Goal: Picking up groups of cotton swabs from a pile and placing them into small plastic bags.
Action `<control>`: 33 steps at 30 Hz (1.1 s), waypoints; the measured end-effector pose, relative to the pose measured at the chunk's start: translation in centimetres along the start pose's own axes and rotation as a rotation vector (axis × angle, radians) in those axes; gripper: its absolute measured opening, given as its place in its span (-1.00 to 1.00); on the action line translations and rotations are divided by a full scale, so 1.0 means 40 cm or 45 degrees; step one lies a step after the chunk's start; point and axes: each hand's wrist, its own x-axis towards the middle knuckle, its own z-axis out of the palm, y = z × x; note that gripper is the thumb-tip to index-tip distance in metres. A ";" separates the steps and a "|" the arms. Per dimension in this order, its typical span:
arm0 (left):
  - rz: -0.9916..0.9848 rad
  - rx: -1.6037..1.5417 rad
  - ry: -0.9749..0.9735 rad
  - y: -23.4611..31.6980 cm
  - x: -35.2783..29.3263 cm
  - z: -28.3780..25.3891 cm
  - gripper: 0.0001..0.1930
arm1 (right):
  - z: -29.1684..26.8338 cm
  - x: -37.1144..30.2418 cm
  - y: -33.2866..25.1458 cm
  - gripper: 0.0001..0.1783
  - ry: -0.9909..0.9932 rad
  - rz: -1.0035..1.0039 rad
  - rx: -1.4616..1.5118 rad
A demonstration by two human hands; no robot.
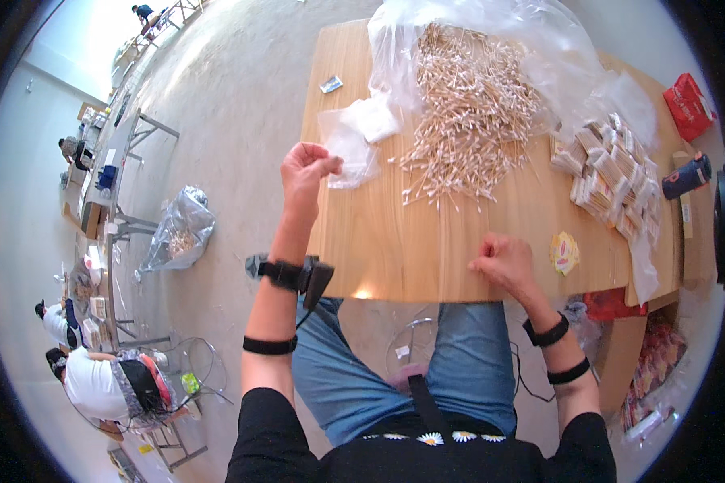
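My left hand point(306, 171) is raised at the table's left edge, its fingers closed in a pinch. The fingertips overlap the edge of a clear plastic bag point(350, 165); whether they grip it cannot be made out. My right hand point(503, 262) is curled closed over the near edge of the wooden table point(379, 249), and anything inside it is hidden. Beyond it lies a big loose heap of cotton swabs point(475, 113) with wooden sticks, partly on a large clear plastic sheet point(552, 28). A small pile of yellow printed labels point(565, 253) sits right of my right hand.
Packed swab bundles point(616, 181) are stacked at the right, beside a dark cylinder point(686, 176) and a red bag point(689, 107). A small packet point(331, 84) lies far left on the table. A clear sack point(181, 229) stands on the floor; several people work at tables leftward.
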 end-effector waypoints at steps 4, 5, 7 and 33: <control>-0.012 -0.227 -0.138 0.011 -0.276 -0.033 -0.84 | 0.037 -0.025 -0.165 -0.70 -0.075 -0.096 0.608; -0.060 -0.283 -0.161 0.007 -0.340 -0.030 -0.83 | 0.057 -0.043 -0.224 -0.73 -0.101 -0.131 0.787; -0.144 -0.315 -0.108 0.002 -0.456 -0.044 -0.82 | 0.084 -0.071 -0.333 -0.78 -0.261 -0.196 0.906; -0.310 -0.856 0.585 -0.273 -0.431 -0.580 -0.79 | 0.442 0.009 -0.622 -0.56 -0.059 -0.753 0.028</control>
